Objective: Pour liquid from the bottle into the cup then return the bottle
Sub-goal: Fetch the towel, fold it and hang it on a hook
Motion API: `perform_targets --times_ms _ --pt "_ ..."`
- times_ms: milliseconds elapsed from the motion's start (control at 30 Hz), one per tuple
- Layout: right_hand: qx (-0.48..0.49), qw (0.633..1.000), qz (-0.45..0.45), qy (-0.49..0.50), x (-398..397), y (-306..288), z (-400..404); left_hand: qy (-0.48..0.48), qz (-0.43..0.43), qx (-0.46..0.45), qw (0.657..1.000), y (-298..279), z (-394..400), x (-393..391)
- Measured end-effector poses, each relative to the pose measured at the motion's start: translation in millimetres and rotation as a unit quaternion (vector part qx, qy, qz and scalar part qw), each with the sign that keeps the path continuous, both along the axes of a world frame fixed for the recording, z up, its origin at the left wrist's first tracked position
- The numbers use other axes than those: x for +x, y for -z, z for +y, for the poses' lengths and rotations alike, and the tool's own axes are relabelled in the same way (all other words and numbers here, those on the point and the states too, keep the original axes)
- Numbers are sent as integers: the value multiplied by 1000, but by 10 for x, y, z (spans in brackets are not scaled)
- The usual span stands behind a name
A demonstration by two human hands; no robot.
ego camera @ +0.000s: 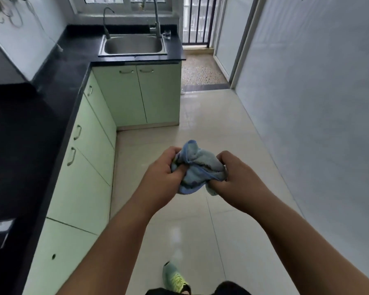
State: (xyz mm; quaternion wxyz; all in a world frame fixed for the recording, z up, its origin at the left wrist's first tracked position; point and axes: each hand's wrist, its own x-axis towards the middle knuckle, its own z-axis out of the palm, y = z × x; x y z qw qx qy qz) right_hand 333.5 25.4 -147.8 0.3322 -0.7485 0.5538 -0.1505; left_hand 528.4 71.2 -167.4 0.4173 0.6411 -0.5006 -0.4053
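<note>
Left hand [164, 171] and right hand [237, 177]: both grip one crumpled blue cloth [197, 167]. Glass cup [167, 34]: far ahead of both hands, on worktop [73, 52] beside sink [133, 44]. Bottle: not visible.

Cup [167, 34]: clear glass with handle, upright on black counter's back right corner, just beside the sink's right rim.

A black L-shaped worktop [58, 67] carries a steel sink [133, 45] set into it and a clear glass cup [167, 34] standing just right of the sink's faucet [156, 17].
</note>
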Motion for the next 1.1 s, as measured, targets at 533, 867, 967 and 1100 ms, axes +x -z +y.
perform_targets --times_ms 533,867,967,1100 --pt "-5 964 -22 -264 2456 326 -2853 -244 -29 49 968 -59 -1864 1946" --pt "-88 853 46 -512 4392 35 -3523 -511 -9 58 858 -217 -2032 2769" --pt "-49 820 60 -566 4867 46 -3401 -560 7 69 826 -113 -1944 3070" --pt "-16 800 62 -597 5453 206 -3233 -574 56 63 815 98 -1862 3550"
